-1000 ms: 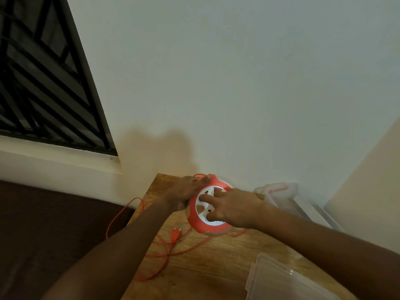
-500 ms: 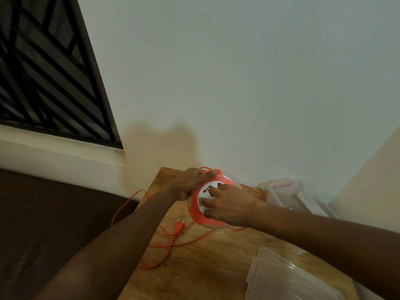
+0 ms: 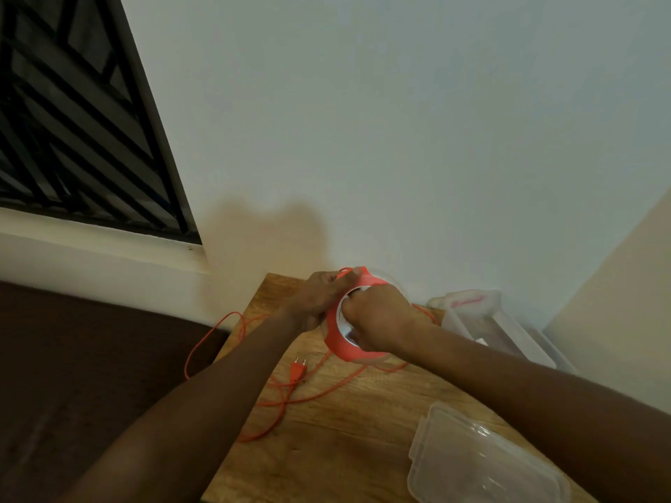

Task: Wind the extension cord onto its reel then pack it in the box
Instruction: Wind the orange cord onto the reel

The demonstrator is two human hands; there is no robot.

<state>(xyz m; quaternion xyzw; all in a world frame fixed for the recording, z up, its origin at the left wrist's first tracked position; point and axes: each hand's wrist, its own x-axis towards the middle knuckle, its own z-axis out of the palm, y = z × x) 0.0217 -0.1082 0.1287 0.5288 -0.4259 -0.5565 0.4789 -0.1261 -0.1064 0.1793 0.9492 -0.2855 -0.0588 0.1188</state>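
On a wooden table point(image 3: 337, 437) against the wall, the left hand point(image 3: 319, 297) clasps the reel point(image 3: 345, 348); the right hand point(image 3: 377, 319) grips its hub, winding. Loose cord point(image 3: 308, 395) trails toward seven o'clock; next, more turns.

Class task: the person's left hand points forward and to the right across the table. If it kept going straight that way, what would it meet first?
The left hand already touches the orange reel; past that, probably the wall, though depth is unclear.
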